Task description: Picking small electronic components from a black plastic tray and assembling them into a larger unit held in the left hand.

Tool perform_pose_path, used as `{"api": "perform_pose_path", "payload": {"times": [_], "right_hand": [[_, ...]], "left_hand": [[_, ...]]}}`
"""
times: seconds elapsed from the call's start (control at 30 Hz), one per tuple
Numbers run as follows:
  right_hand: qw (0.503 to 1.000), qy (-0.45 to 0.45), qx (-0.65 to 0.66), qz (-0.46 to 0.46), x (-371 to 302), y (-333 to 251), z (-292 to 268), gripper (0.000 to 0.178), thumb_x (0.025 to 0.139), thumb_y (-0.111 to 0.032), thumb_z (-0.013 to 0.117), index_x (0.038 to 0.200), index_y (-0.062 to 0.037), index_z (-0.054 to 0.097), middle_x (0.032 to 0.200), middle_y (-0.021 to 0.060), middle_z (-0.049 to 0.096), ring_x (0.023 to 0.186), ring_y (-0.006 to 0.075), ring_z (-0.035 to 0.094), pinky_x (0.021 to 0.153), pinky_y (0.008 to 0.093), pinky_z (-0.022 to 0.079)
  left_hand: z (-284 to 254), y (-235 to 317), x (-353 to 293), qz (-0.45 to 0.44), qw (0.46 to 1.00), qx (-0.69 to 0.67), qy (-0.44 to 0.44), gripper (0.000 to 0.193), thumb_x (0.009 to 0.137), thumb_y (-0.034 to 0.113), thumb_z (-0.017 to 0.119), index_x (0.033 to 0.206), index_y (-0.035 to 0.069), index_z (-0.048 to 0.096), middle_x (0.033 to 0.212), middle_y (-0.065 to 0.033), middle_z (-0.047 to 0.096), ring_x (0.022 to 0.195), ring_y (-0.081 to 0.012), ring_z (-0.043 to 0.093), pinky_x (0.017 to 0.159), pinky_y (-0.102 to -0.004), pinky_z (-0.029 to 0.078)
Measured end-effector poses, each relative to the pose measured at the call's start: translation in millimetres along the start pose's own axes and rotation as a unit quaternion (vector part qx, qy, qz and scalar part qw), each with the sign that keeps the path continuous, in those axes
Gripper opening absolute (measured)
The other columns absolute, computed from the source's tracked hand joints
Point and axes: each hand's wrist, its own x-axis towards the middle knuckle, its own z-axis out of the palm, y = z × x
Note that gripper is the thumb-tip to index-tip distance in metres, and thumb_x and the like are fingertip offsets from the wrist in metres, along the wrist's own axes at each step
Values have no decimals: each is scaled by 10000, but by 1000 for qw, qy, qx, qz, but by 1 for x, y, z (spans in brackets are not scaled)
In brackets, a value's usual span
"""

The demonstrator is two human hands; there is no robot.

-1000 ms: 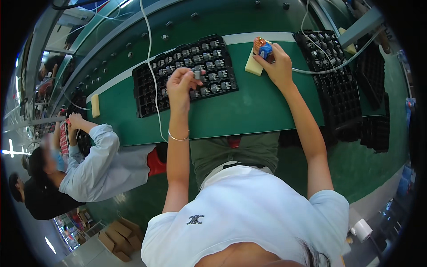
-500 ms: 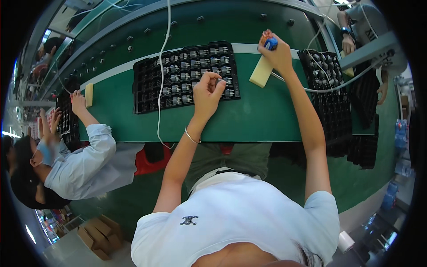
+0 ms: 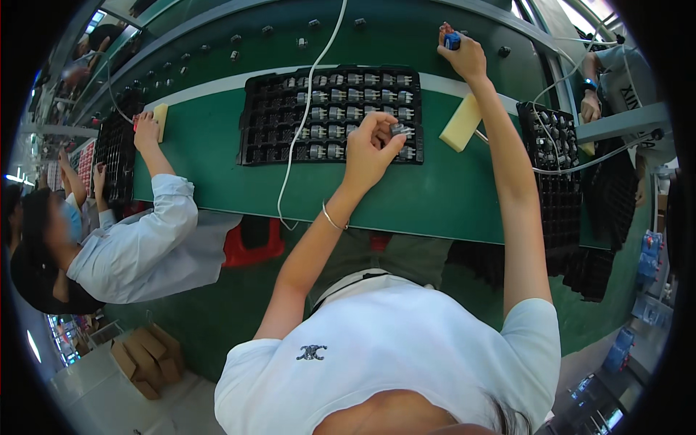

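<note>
Left hand (image 3: 371, 148) pinches grey part (image 3: 399, 130) over right side of black tray (image 3: 254, 119) | right hand (image 3: 467, 56) curls round blue-orange object (image 3: 452, 40) | step (apparently): single-part handling; next likely calls for steady pinch

Wearer's two hands (image 3: 368, 151), three yellow blocks (image 3: 460, 125)

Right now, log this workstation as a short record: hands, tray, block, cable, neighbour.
Left hand: left hand grips a small grey part over the tray's right side
Right hand: right hand holds a blue-and-orange object, kind unclear, beyond the block
Tray: black compartment tray, partly filled with metallic parts
Block: pale yellow block beside the right forearm
Cable: white cable crosses in front of the tray
Neighbour: co-worker in light-blue sleeve, left
</note>
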Motion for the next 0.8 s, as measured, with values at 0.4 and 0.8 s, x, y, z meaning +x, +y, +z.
{"api": "perform_pose_path", "payload": {"times": [0.4, 0.8], "right_hand": [[737, -198, 608, 217, -176, -146, -119, 384, 943, -371, 574, 1112, -25, 584, 843, 41, 649, 620, 48, 606, 448, 165, 442], [658, -230, 669, 256, -206, -153, -123, 389, 962, -371, 559, 1129, -20, 548, 899, 40, 634, 671, 51, 629, 477, 179, 502]], "left_hand": [[-9, 26, -31, -86, 975, -200, -36, 220, 814, -6, 701, 970, -30, 547, 826, -119, 702, 674, -102, 656, 585, -212, 510], [-16, 38, -45, -118, 982, -102, -110, 238, 800, 12, 738, 965, -30, 571, 844, -113, 695, 684, -121, 661, 641, -223, 532]]}}
